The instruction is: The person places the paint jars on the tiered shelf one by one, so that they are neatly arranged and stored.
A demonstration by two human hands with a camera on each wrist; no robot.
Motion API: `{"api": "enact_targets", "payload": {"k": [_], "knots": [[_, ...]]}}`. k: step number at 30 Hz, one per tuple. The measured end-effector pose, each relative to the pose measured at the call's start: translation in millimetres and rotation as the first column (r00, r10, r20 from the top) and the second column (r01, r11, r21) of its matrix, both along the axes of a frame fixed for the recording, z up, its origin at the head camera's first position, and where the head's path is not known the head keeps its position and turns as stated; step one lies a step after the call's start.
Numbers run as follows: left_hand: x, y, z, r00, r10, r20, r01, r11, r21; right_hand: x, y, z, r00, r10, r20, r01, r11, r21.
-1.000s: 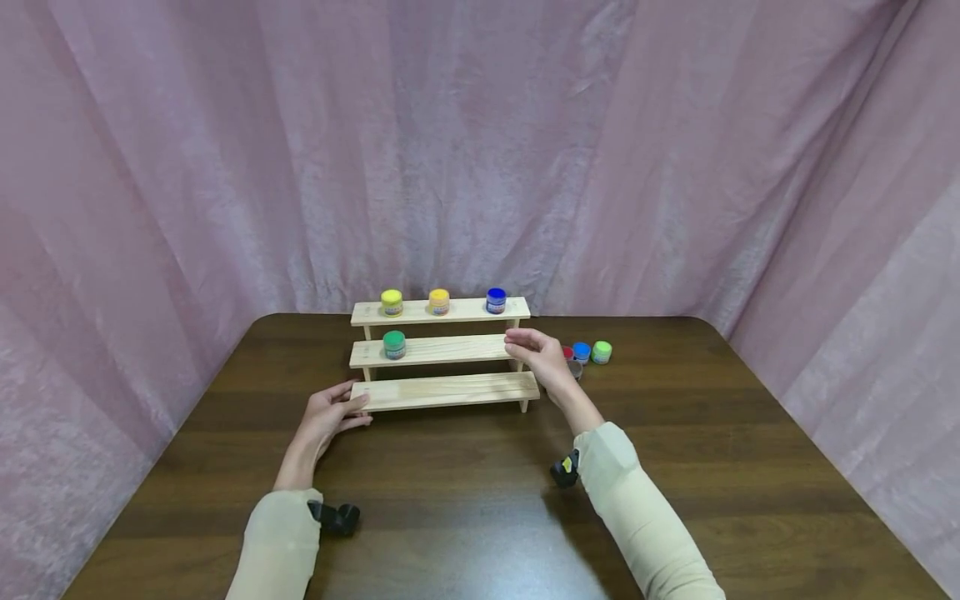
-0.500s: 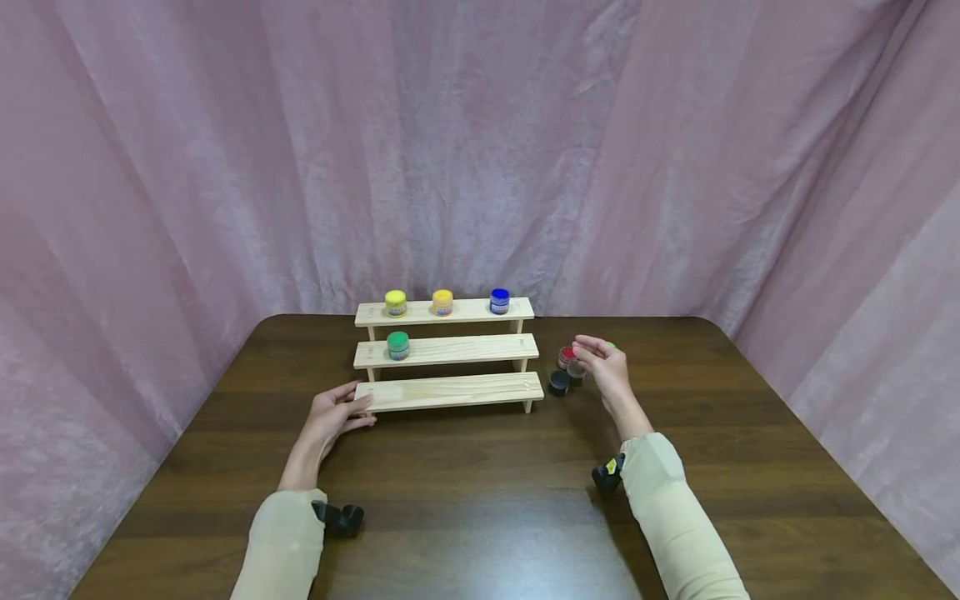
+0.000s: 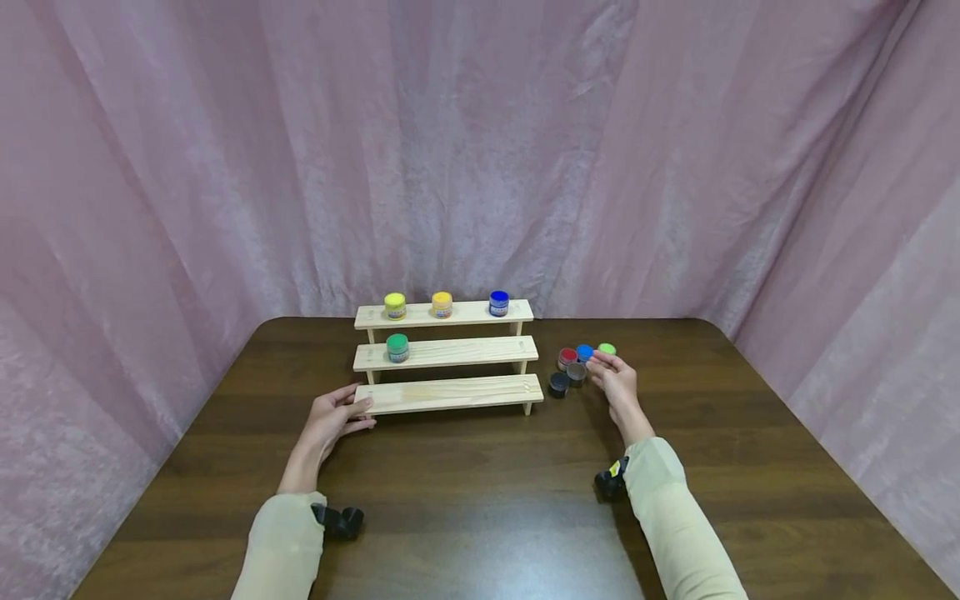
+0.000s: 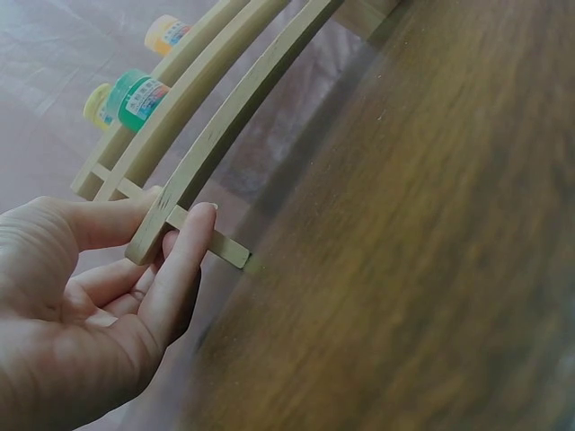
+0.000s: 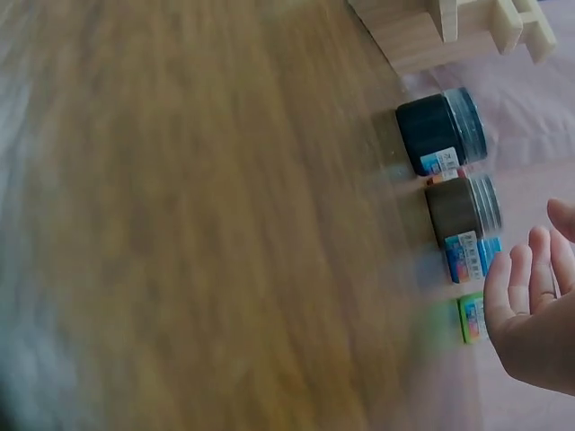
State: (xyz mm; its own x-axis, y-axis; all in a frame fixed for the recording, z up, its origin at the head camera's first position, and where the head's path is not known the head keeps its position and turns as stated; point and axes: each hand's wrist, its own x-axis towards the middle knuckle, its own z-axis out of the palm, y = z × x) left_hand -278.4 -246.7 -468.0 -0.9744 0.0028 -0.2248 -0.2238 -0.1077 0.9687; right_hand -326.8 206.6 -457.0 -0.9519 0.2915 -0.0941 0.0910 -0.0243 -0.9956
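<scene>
A three-step wooden display stand (image 3: 450,393) stands on the table. My left hand (image 3: 330,417) holds the left end of its lowest step, thumb on top and fingers around the end; the left wrist view shows fingers (image 4: 184,269) beside the short leg. My right hand (image 3: 617,385) is at the loose paint jars, fingertips beside the blue-lidded jar (image 3: 584,353), fingers loosely bent with nothing between them. Near it stand a red jar (image 3: 567,359), a grey-brown jar (image 5: 458,211), a black jar (image 5: 436,133) and a light green jar (image 3: 607,348), partly hidden.
On the top step stand a yellow jar (image 3: 395,306), an orange-yellow jar (image 3: 442,305) and a dark blue jar (image 3: 498,303). A green jar (image 3: 397,347) sits at the left of the middle step. Pink curtains (image 3: 480,167) hang behind the brown table (image 3: 465,500).
My right hand has gone from the right end of the middle step rightward to the loose jars, then lowered slightly beside the blue-lidded one. My left hand keeps its hold on the stand.
</scene>
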Motion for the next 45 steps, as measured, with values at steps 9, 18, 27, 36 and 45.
{"api": "enact_targets", "payload": {"k": [9, 18, 27, 36, 45], "knots": [[2.2, 0.8, -0.5, 1.0, -0.003, -0.007, 0.003, 1.0, -0.007, 0.0, -0.2, -16.0, 0.999, 0.051, 0.006, -0.052, 0.986, 0.156], [1.7, 0.4, 0.7, 1.0, -0.005, -0.011, 0.005, 1.0, -0.019, -0.5, 2.0, -23.7, 0.988, 0.143, 0.061, -0.154, 0.951, 0.269], [1.0, 0.2, -0.4, 1.0, -0.006, -0.004, 0.005, 1.0, -0.029, -1.0, 3.6, -25.3, 0.978, 0.189, 0.089, -0.207, 0.932, 0.298], [1.0, -2.6, 0.8, 1.0, -0.01, 0.0, 0.01, 1.0, -0.014, -3.3, 1.5, -25.5, 0.974, 0.208, 0.088, -0.226, 0.92, 0.321], [-0.4, -0.9, -1.3, 1.0, -0.012, -0.004, 0.012, 1.0, -0.02, 1.0, -1.3, -21.8, 0.982, 0.155, 0.11, -0.184, 0.925, 0.333]]}}
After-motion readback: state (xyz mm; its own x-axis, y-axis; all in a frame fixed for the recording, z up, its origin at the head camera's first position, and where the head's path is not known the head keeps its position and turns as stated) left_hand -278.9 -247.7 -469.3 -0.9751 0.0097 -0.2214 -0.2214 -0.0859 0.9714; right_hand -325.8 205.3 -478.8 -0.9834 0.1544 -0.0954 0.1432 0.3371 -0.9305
